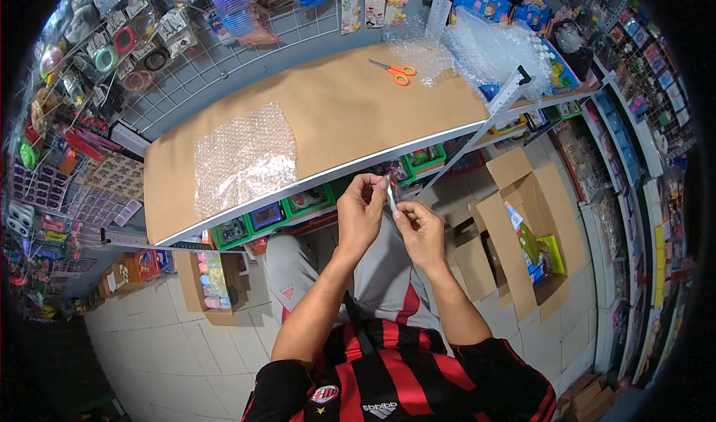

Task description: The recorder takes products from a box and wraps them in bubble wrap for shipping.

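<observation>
Small slim clear-wrapped item [391, 191], kind indeterminate: pinched between left hand [361, 211] and right hand [420, 229], held together just below the worktable edge [246, 214]. On the brown top: bubble wrap sheet [245, 157]; orange-handled scissors [394, 70] well apart, far side.

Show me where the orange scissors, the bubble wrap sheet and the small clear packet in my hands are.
orange scissors [394, 70], head view, on the handles.
bubble wrap sheet [245, 159], head view, middle of the sheet.
small clear packet [391, 192], head view, strip between both hands.
</observation>
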Action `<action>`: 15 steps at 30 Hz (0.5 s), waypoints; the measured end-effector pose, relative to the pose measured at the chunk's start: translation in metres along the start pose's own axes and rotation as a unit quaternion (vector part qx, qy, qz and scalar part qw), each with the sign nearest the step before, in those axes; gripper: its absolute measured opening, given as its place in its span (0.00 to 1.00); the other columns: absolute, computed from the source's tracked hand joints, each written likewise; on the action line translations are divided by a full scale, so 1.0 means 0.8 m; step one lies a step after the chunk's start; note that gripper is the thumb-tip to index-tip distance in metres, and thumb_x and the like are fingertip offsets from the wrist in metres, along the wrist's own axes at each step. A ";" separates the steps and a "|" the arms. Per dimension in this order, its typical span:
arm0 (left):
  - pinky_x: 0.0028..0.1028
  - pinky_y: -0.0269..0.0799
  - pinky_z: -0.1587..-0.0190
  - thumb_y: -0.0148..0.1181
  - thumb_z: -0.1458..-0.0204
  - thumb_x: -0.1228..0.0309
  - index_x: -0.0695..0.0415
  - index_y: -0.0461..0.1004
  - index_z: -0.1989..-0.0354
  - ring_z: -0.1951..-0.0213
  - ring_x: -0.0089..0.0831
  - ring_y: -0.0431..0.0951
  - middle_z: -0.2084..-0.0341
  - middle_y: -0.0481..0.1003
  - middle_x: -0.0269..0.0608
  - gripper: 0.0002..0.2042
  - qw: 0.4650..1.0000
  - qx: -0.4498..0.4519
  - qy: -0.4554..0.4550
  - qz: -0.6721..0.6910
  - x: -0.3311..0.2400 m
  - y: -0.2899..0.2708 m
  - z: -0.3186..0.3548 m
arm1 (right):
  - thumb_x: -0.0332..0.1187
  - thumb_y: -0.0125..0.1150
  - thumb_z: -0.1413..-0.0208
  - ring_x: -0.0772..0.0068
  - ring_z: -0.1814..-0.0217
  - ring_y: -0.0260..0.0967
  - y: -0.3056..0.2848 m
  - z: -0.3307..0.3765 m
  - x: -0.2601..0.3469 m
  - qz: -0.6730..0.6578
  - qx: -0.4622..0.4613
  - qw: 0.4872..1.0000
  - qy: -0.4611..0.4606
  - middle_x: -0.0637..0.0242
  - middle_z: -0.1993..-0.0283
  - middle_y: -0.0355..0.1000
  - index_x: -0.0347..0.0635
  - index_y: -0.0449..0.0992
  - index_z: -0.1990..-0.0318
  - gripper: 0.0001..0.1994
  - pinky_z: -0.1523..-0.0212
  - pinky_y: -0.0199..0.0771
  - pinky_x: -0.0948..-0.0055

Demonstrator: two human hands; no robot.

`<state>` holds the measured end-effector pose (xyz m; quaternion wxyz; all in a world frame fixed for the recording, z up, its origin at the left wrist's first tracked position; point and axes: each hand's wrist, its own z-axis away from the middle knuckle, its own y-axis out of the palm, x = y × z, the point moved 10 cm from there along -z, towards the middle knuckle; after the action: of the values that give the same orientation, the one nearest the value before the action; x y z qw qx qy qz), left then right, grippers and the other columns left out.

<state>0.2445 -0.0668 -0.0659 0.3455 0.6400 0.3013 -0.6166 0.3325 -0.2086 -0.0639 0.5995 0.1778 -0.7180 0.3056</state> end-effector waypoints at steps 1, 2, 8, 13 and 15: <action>0.23 0.71 0.69 0.62 0.35 0.69 0.65 0.77 0.60 0.70 0.17 0.75 0.73 0.77 0.33 0.09 0.999 -0.007 0.023 -0.039 -0.002 -0.002 0.000 | 0.26 0.66 0.40 0.83 0.71 0.70 0.003 0.000 -0.009 -0.007 0.001 1.000 0.023 0.69 0.68 0.77 0.32 0.81 0.58 0.07 0.69 0.69 0.77; 0.23 0.71 0.69 0.62 0.35 0.69 0.65 0.77 0.60 0.70 0.17 0.75 0.73 0.77 0.33 0.09 0.999 -0.008 0.022 -0.039 0.000 -0.002 0.000 | 0.26 0.66 0.40 0.83 0.71 0.70 0.006 0.000 -0.012 -0.007 0.002 1.000 0.023 0.69 0.68 0.77 0.32 0.81 0.58 0.07 0.69 0.69 0.77; 0.24 0.74 0.66 0.61 0.34 0.69 0.65 0.77 0.58 0.68 0.19 0.76 0.70 0.78 0.35 0.09 0.981 -0.050 0.108 -0.153 -0.014 -0.011 0.000 | 0.27 0.65 0.40 0.86 0.70 0.68 0.019 -0.006 -0.031 -0.079 -0.005 0.995 0.063 0.72 0.69 0.77 0.34 0.79 0.56 0.08 0.69 0.68 0.79; 0.28 0.75 0.67 0.64 0.38 0.73 0.68 0.79 0.60 0.70 0.26 0.79 0.68 0.80 0.44 0.08 0.992 -0.049 0.076 -0.092 0.006 -0.014 -0.015 | 0.27 0.63 0.38 0.87 0.69 0.65 0.024 -0.019 -0.017 -0.064 -0.011 0.998 0.008 0.74 0.69 0.73 0.33 0.78 0.58 0.06 0.66 0.65 0.82; 0.27 0.75 0.66 0.65 0.39 0.73 0.68 0.79 0.60 0.70 0.25 0.79 0.69 0.80 0.44 0.08 0.992 -0.045 0.073 -0.092 -0.003 -0.011 -0.021 | 0.30 0.63 0.37 0.87 0.69 0.64 0.021 -0.026 -0.002 -0.077 -0.011 0.997 0.005 0.75 0.71 0.71 0.34 0.78 0.61 0.07 0.67 0.63 0.81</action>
<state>0.2469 -0.0482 -0.0642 0.2926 0.6366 0.4109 -0.5834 0.3380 -0.1827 -0.0675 0.6269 0.2246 -0.7026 0.2510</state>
